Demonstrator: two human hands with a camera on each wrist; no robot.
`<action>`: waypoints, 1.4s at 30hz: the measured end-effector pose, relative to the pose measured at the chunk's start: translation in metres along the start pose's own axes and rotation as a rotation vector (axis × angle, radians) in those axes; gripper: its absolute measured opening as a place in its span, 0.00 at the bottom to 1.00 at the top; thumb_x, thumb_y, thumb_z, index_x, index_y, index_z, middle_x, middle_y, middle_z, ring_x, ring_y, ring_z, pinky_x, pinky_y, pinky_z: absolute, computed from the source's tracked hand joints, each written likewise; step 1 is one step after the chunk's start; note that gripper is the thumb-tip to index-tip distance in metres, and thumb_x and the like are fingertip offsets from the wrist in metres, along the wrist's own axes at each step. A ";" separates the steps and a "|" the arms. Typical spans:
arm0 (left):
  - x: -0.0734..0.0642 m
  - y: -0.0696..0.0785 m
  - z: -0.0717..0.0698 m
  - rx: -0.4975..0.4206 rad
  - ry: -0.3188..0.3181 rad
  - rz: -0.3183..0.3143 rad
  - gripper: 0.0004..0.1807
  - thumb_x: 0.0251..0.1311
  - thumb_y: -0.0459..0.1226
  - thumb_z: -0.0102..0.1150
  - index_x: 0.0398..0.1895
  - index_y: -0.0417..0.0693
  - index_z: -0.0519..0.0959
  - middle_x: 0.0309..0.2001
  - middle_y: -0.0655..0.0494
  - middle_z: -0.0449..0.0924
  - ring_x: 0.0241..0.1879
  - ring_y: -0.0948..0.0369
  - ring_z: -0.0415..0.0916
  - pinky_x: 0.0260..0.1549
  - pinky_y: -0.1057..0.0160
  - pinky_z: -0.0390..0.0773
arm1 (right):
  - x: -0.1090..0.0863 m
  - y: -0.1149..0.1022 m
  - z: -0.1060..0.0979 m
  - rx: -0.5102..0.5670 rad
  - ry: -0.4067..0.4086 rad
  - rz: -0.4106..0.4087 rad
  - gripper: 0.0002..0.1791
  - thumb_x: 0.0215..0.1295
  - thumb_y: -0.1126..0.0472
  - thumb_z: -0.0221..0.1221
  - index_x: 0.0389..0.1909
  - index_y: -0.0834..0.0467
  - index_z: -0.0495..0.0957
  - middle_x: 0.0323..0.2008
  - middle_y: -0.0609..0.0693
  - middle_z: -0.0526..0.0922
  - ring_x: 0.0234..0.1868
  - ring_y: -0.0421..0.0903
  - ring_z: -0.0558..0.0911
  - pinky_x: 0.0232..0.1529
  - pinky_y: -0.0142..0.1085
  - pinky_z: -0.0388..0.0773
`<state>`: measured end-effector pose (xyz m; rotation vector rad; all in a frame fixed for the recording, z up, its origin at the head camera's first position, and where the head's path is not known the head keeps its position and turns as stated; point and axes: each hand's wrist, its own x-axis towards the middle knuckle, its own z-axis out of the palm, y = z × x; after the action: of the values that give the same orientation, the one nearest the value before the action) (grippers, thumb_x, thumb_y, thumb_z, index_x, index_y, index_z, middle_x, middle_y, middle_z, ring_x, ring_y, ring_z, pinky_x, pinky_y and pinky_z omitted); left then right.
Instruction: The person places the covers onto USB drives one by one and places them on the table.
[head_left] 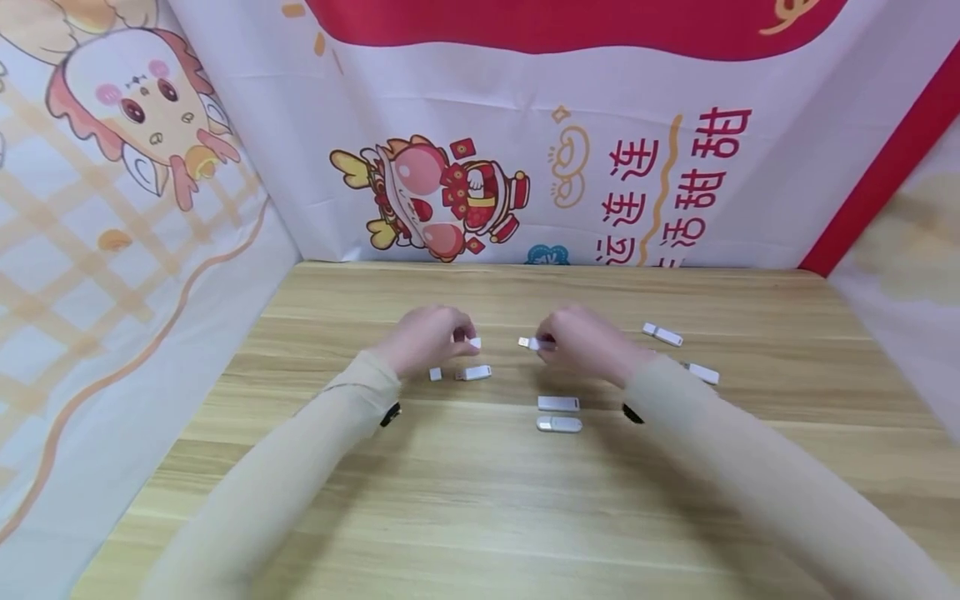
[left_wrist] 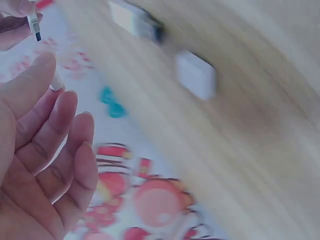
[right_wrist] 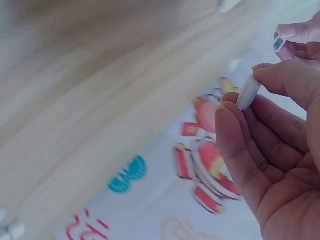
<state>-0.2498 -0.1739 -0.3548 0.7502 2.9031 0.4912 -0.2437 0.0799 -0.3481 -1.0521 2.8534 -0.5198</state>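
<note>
Between thumb and fingertips, my left hand (head_left: 431,337) pinches a small white USB stick cap (head_left: 476,342), whose hollow end shows in the right wrist view (right_wrist: 279,44). My right hand (head_left: 588,340) holds a white USB stick (head_left: 534,342) by its body, partly hidden by the fingers. The stick's bare plug (left_wrist: 38,36) points left towards the cap, and a gap separates the two. Below the left hand, an uncapped USB stick (head_left: 474,373) lies on the table with its plug to the left. Beside that plug sits a loose white cap (head_left: 435,374).
Two white USB sticks, one upper (head_left: 558,403) and one lower (head_left: 558,424), lie parallel on the wooden table (head_left: 450,517), nearer the person. Farther right are another stick (head_left: 662,334) and one partly behind the right sleeve (head_left: 702,373). A printed cloth (head_left: 465,92) hangs behind the table.
</note>
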 end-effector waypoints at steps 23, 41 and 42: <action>-0.120 0.092 0.020 0.275 0.412 0.524 0.12 0.54 0.46 0.73 0.33 0.49 0.84 0.28 0.62 0.80 0.25 0.66 0.76 0.25 0.68 0.77 | -0.167 -0.037 0.006 -0.134 0.528 -0.409 0.27 0.79 0.49 0.41 0.39 0.63 0.84 0.34 0.49 0.84 0.32 0.42 0.84 0.32 0.35 0.82; -0.130 0.113 0.032 0.237 0.453 0.571 0.10 0.54 0.44 0.73 0.32 0.48 0.84 0.27 0.62 0.80 0.25 0.67 0.74 0.25 0.69 0.75 | -0.181 -0.044 0.013 -0.109 0.491 -0.398 0.24 0.80 0.51 0.43 0.42 0.62 0.84 0.38 0.48 0.83 0.37 0.42 0.84 0.37 0.32 0.82; -0.130 0.113 0.032 0.236 0.456 0.575 0.10 0.54 0.43 0.73 0.32 0.48 0.84 0.27 0.62 0.80 0.25 0.67 0.74 0.25 0.69 0.75 | -0.181 -0.044 0.013 -0.105 0.489 -0.398 0.24 0.80 0.51 0.43 0.42 0.62 0.84 0.38 0.48 0.83 0.37 0.42 0.84 0.38 0.32 0.82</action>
<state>-0.0792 -0.1347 -0.3447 1.7377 3.1517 0.4075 -0.0756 0.1602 -0.3566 -1.7474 3.1023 -0.7487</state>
